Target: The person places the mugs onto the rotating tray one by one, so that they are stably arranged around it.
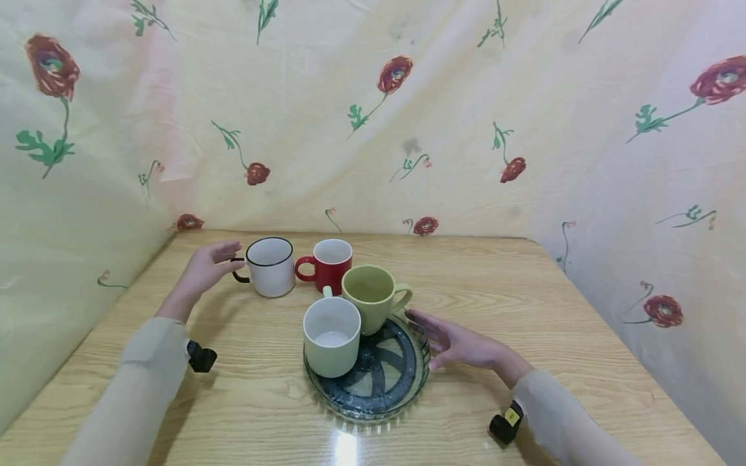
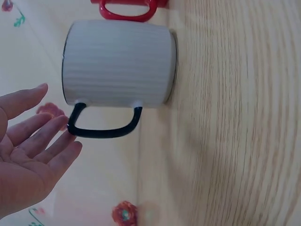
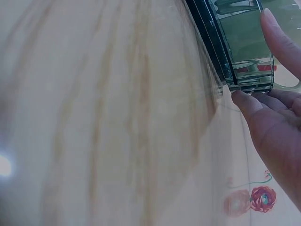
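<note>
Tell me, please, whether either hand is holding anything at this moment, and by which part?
Nothing is held. The left hand is open beside the white mug's black handle; the right hand lies open against the glass plate's rim.

The surface lies bare to the right of the plate and along the near edge, giving room there. Cloth walls close the left, back and right sides. The left hand sits in the gap between the left cloth and the white mug, fingers just beside its black handle. The red mug stands just beside the white one, and the green mug and pale mug crowd the plate's back and left. The right hand lies at the plate's right rim.
</note>
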{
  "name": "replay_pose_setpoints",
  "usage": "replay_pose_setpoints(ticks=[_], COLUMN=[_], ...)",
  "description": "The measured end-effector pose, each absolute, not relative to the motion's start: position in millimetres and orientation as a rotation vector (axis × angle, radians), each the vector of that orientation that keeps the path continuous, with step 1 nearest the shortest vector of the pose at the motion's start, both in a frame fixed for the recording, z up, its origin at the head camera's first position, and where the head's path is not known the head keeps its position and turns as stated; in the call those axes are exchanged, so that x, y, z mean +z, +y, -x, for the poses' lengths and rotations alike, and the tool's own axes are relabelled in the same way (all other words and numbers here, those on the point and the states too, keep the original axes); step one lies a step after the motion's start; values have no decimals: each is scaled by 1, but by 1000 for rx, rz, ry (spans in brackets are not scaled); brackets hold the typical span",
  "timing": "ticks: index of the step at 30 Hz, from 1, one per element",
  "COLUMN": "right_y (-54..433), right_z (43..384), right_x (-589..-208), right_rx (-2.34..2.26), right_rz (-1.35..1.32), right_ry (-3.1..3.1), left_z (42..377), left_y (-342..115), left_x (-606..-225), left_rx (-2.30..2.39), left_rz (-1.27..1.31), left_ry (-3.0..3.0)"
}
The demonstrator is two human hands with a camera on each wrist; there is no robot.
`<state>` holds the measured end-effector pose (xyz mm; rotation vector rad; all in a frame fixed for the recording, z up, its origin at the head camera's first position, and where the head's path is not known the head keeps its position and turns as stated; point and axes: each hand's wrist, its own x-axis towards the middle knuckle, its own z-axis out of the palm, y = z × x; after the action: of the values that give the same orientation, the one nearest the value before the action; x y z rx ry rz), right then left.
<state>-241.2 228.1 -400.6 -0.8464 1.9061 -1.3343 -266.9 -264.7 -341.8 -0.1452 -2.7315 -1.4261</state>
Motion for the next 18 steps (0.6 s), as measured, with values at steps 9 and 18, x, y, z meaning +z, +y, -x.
replay_pose_setpoints(ticks=[9, 18], right_y=[228, 228], right_z=[240, 238], right_x=[-401, -400], right_rx=[-1335, -1340], right_rz=[842, 842], right_ry=[1908, 1905], left_z=[278, 282], left_y=[-274, -282], left_x=[-352, -368], left_rx=[-1499, -1770], left_rz=[103, 51], left_ry=[-2763, -2709])
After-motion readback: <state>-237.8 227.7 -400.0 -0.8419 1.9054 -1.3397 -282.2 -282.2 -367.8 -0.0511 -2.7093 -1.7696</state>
